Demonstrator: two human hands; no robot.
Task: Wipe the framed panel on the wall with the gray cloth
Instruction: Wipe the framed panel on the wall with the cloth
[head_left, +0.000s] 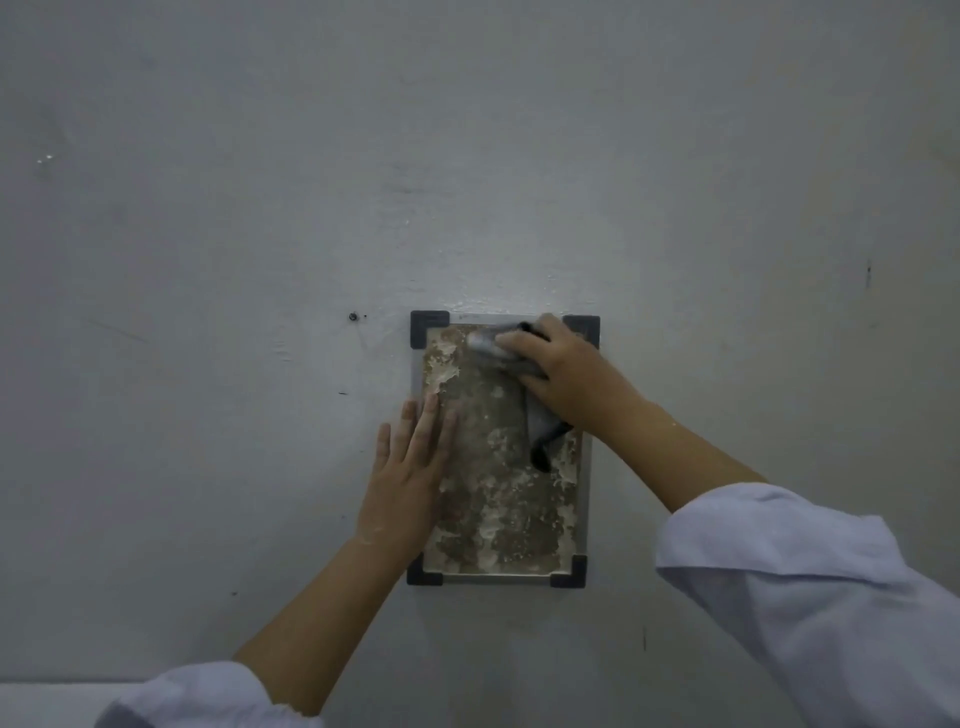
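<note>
A small framed panel (511, 514) hangs on the wall, with a silver frame, dark corner caps and a blotchy brown and white surface. My right hand (563, 376) presses the gray cloth (540, 421) against the panel's upper right part; a tail of the cloth hangs down below the palm. My left hand (410, 467) lies flat with fingers spread on the panel's left edge, partly on the wall.
The pale gray wall (208, 260) surrounds the panel. A small screw or nail (353, 316) sticks out left of the panel's top corner. A light ledge (52, 701) shows at the bottom left. Pale sleeves cover both forearms' lower parts.
</note>
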